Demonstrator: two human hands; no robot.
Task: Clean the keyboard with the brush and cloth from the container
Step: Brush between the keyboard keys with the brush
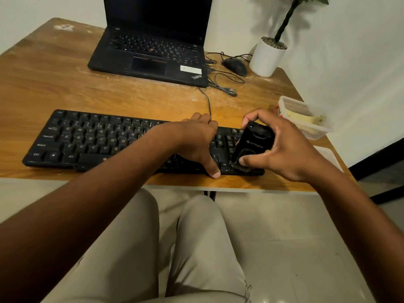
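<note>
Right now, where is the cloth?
In the head view, the cloth lies in the clear plastic container at the desk's right edge, just beyond the right hand holding the brush.

We see a wood-grain tabletop (65,84) worn and scuffed, a matt black plastic keyboard (87,138), a glossy black plastic brush (253,143), a clear plastic container (306,119), a smooth white pot (265,59).

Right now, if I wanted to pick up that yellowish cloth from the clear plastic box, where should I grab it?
Probably pinch the pale yellow cloth at its bunched end poking over the far rim of the clear plastic container. Come from above, since the box is open on top and its walls block the sides. The right hand is busy gripping the black brush, and the left hand steadies the black keyboard.
</note>
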